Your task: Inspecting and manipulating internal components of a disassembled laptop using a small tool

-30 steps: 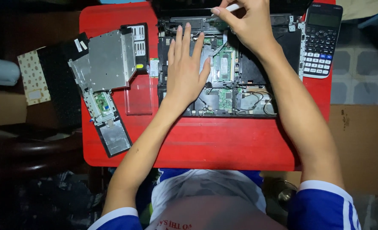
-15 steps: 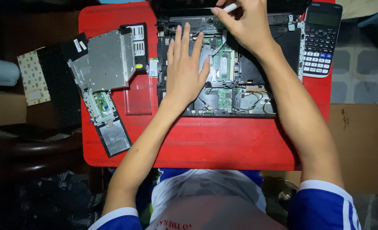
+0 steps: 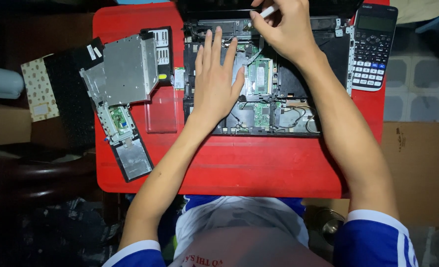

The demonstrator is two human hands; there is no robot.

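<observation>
A bright red plastic counter (image 3: 239, 163) carries a black opened laptop base (image 3: 298, 84) with green circuit boards, a silver-grey metal drive (image 3: 125, 69), a black calculator (image 3: 373, 47) and a cream dotted card (image 3: 39, 89).

1. I am looking straight down at a red table (image 3: 239, 163) filling the middle of the frame.
2. An opened laptop base (image 3: 259, 84) is lying at the upper centre, its green circuit boards showing.
3. My left hand (image 3: 217, 81) is resting flat on the left part of the laptop base, fingers spread.
4. My right hand (image 3: 286, 29) is pinching a slim white tool (image 3: 268, 12) at the upper edge of the base.
5. A dark calculator (image 3: 373, 47) is sitting at the upper right corner of the table.
6. A silver optical drive (image 3: 125, 71) is lying at the upper left, with a black cover panel (image 3: 133, 158) below it.
</observation>
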